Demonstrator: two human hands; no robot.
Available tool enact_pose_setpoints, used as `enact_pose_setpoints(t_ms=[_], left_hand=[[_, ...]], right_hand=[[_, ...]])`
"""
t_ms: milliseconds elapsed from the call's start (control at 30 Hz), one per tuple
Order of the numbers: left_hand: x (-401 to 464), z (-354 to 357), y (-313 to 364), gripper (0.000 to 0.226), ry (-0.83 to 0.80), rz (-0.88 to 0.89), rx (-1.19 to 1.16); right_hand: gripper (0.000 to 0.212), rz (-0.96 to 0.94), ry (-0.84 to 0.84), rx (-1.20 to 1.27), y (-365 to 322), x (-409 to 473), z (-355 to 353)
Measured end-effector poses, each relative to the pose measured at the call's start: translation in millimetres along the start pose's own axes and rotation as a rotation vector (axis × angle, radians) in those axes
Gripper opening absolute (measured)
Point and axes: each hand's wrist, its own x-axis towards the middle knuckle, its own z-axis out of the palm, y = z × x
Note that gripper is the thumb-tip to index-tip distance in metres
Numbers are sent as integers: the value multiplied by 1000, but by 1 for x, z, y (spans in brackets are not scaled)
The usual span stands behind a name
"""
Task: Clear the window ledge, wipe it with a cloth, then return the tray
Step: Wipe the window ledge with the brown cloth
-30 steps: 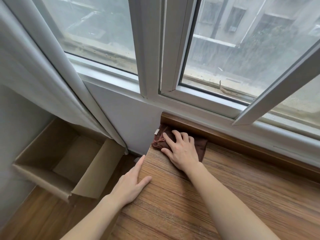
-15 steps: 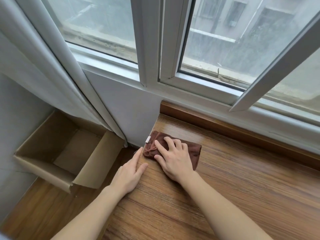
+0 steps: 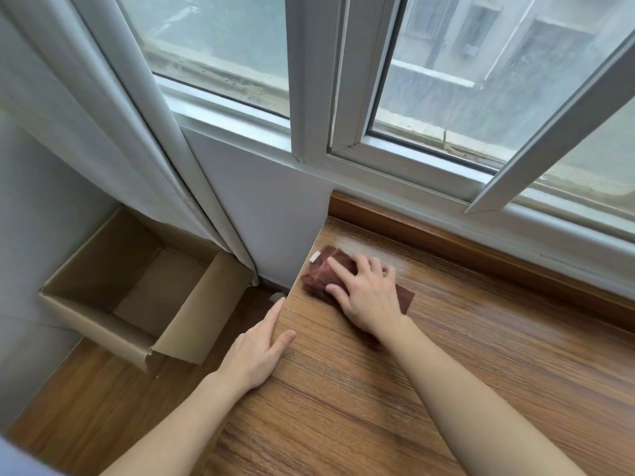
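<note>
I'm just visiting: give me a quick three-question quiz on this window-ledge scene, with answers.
1. True or false: the right hand presses a brown cloth flat on the wooden ledge.
2. Where does the left hand rest? A) in the cardboard box B) on the ledge's left edge C) on the window frame
3. Fill in: the box sits on the ____.

Key: 1 true; 2 B; 3 floor.

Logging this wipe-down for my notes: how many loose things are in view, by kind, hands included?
Cloth: 1, brown, on the ledge under the right hand
Cardboard box: 1, open, on the floor
Curtain: 1
Hands: 2, right hand and left hand
Total: 5
</note>
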Motion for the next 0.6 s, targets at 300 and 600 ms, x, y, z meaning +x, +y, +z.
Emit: enact_pose_setpoints(t_ms=[300, 600], left_hand=[[-13, 3, -7, 92, -51, -38, -96], [-30, 3, -19, 73, 71, -21, -136]], right_hand=[[55, 37, -12, 11, -19, -10, 4], [53, -140, -32, 28, -60, -79, 2]])
